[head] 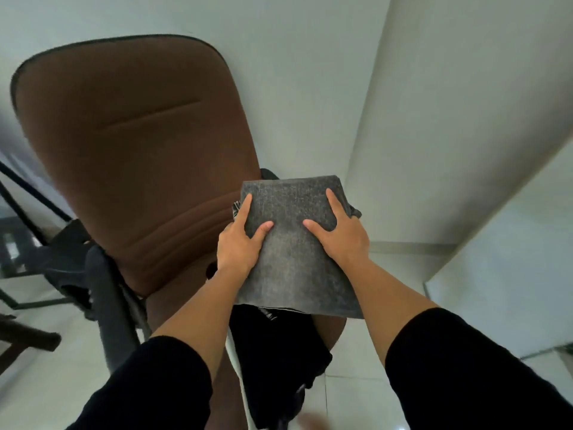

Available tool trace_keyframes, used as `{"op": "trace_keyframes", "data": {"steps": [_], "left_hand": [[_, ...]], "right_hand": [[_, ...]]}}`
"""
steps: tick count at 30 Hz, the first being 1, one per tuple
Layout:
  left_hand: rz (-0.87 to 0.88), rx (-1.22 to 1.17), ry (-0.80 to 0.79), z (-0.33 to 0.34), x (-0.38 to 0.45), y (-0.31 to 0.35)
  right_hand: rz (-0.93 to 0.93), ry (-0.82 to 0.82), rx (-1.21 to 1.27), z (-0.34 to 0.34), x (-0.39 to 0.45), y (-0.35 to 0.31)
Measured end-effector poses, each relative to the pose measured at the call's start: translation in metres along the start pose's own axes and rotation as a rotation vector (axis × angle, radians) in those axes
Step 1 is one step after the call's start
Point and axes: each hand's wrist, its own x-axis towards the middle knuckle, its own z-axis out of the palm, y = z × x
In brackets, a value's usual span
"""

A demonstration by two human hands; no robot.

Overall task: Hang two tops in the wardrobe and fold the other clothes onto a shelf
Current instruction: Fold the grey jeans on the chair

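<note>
A folded grey garment (291, 265) is held above the seat of a brown office chair (139, 150). My left hand (238, 243) grips its left edge, thumb and forefinger on top and the other fingers hidden under the cloth. My right hand (341, 234) grips the right edge the same way. Below the grey garment a heap of black clothes (276, 352) lies on the seat and hangs over its front. A bit of striped cloth (235, 209) peeks out by my left forefinger.
The chair's dark armrest (96, 274) juts out on the left, with a black metal frame (24, 197) and a dark wooden piece (24, 339) beyond it. White walls (465, 119) rise behind and to the right. The floor is pale tile (356, 383).
</note>
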Motion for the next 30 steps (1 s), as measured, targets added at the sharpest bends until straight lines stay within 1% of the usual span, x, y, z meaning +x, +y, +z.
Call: {"op": "trace_keyframes", "data": {"steps": [4, 8, 11, 16, 21, 26, 28, 30], "left_hand": [[0.169, -0.002, -0.129, 0.015, -0.035, 0.057], [0.361, -0.046, -0.277, 0.046, -0.080, 0.125], [0.500, -0.110, -0.393, 0.077, -0.127, 0.176], [0.686, -0.185, -0.594, 0.126, -0.222, 0.252], [0.834, -0.226, -0.801, 0.171, -0.334, 0.313], [0.934, -0.282, -0.981, 0.207, -0.449, 0.351], [0.982, -0.302, -1.042, 0.220, -0.493, 0.360], [1.003, -0.295, -1.088, 0.235, -0.532, 0.365]], "right_hand": [[0.145, 0.151, 0.010, -0.060, -0.062, 0.029], [0.306, 0.331, 0.003, -0.122, -0.127, 0.074], [0.415, 0.463, -0.004, -0.168, -0.182, 0.112], [0.636, 0.646, -0.009, -0.230, -0.284, 0.177], [0.837, 0.784, -0.017, -0.277, -0.396, 0.237], [0.983, 0.904, 0.062, -0.308, -0.501, 0.286], [1.062, 0.927, 0.032, -0.316, -0.542, 0.301], [1.153, 0.911, -0.017, -0.321, -0.578, 0.315]]}}
